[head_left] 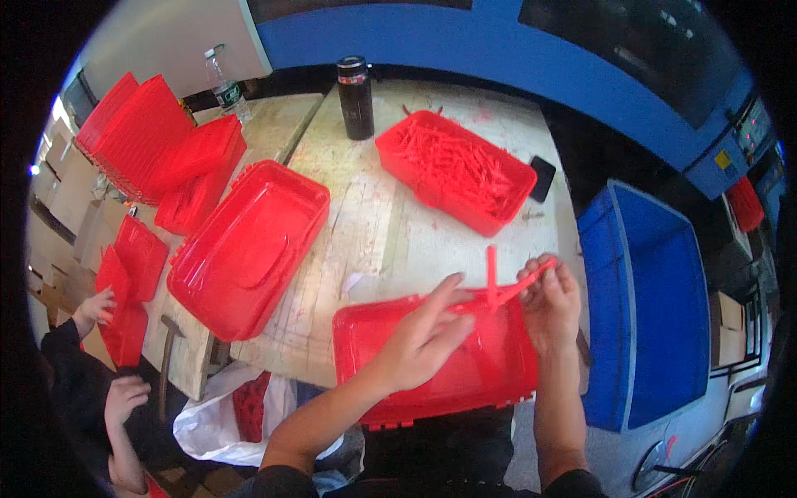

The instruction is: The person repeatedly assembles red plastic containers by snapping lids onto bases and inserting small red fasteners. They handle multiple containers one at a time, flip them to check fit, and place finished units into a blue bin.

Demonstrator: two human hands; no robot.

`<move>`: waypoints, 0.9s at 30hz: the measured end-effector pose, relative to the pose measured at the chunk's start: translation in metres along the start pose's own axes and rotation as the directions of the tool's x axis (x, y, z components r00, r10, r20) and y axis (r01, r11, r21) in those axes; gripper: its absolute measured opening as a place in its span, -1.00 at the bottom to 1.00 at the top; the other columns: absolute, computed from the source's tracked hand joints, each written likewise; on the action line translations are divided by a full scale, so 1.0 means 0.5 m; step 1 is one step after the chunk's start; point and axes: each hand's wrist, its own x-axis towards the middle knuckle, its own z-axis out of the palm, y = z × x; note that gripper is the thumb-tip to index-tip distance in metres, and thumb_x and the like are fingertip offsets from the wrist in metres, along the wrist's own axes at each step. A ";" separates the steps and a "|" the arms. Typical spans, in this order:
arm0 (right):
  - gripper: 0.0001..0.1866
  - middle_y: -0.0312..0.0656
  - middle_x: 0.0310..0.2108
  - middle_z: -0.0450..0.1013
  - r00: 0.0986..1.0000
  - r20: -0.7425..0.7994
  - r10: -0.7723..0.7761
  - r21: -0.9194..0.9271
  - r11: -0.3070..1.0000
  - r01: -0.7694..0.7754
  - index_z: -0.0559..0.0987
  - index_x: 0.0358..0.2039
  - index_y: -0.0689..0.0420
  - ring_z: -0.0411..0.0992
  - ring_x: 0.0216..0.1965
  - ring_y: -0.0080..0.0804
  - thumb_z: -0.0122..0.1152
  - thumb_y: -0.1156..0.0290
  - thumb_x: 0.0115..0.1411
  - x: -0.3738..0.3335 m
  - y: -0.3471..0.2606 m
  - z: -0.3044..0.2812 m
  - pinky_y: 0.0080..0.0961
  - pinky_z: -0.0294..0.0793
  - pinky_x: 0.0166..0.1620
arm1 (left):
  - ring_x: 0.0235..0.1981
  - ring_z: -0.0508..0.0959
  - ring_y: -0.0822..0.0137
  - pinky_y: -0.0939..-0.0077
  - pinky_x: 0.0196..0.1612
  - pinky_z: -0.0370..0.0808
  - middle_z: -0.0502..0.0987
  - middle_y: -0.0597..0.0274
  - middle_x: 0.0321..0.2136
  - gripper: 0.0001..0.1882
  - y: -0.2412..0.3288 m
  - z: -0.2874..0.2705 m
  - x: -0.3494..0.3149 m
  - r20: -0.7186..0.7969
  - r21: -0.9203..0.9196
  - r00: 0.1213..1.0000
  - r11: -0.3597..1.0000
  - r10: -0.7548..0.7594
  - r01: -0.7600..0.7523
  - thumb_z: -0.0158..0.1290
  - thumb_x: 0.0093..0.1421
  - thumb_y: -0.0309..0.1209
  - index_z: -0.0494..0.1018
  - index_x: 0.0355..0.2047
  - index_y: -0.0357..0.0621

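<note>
A shallow red plastic tray (374, 332) lies at the table's near edge, in front of me. Over its left half reaches my left hand (423, 336), fingers apart, with nothing seen in it. My right hand (552, 303), above the tray's right end, pinches a narrow red plastic strip (527, 282). A second red strip (491, 270) stands upright at its lower end; whether the two are one piece I cannot tell. Farther back, a red bin (427, 187) is heaped with loose red strips (457, 162).
Another red tray (249, 249) lies to the left, beside stacked red trays (137, 137). A black flask (355, 100), a plastic bottle (226, 83) and a phone (542, 178) stand or lie behind. A blue crate (610, 315) is at right. Another person's hands (124, 398) work at far left.
</note>
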 end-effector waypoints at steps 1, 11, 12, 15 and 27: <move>-0.82 -0.09 -0.15 0.54 1.000 0.000 0.023 0.040 0.999 -0.023 0.49 -0.07 0.24 0.57 -0.15 -0.31 0.12 0.47 0.35 -0.046 0.010 0.001 -0.43 0.63 -0.14 | -0.15 0.59 0.37 0.45 -0.12 0.57 0.51 0.00 -0.05 -0.41 -0.005 0.022 0.009 0.056 -0.037 0.997 0.998 -0.053 0.055 -0.01 0.40 -0.39 0.08 0.35 -0.28; -0.68 -0.18 0.02 0.48 0.995 -0.102 0.001 -0.598 0.799 -0.062 0.50 0.08 0.29 0.40 0.03 -0.50 0.03 0.39 0.42 -0.265 0.034 -0.049 -0.51 0.35 0.13 | -0.42 0.61 -0.09 0.09 -0.38 0.54 0.56 -0.12 -0.45 -0.75 -0.078 0.170 -0.058 0.228 0.642 0.965 0.725 0.131 -0.250 0.04 0.29 -0.43 0.36 -0.06 -0.23; -0.67 -0.18 0.03 0.48 0.992 -0.121 -0.040 -0.593 0.804 -0.040 0.50 0.09 0.29 0.39 0.03 -0.52 -0.02 0.37 0.44 -0.284 0.038 -0.054 -0.49 0.35 0.15 | -0.42 0.61 -0.10 0.06 -0.39 0.53 0.57 -0.13 -0.44 -0.75 -0.081 0.183 -0.058 0.306 0.660 0.949 0.703 0.070 -0.265 0.04 0.28 -0.44 0.37 -0.06 -0.24; -0.67 -0.16 -0.01 0.51 0.942 -0.313 -0.121 -0.562 0.823 -0.082 0.49 0.08 0.28 0.41 0.02 -0.47 -0.02 0.35 0.45 -0.314 0.029 -0.099 -0.47 0.36 0.14 | -0.37 0.61 -0.08 0.01 -0.36 0.53 0.58 -0.11 -0.37 -0.74 -0.086 0.209 -0.026 0.545 0.644 0.838 0.657 -0.034 -0.392 0.04 0.23 -0.46 0.41 -0.07 -0.24; -0.82 -0.41 -0.57 0.34 0.858 -0.505 -0.099 -0.738 0.566 -0.369 0.50 -0.14 0.23 0.25 -0.57 -0.71 0.06 0.39 0.38 -0.436 -0.085 -0.227 -0.68 0.20 -0.52 | -0.16 0.58 -0.08 0.07 -0.13 0.51 0.59 -0.02 -0.26 -0.75 -0.235 0.129 0.354 0.715 0.693 0.675 0.307 -0.179 -0.652 0.26 0.05 -0.30 0.53 -0.31 -0.14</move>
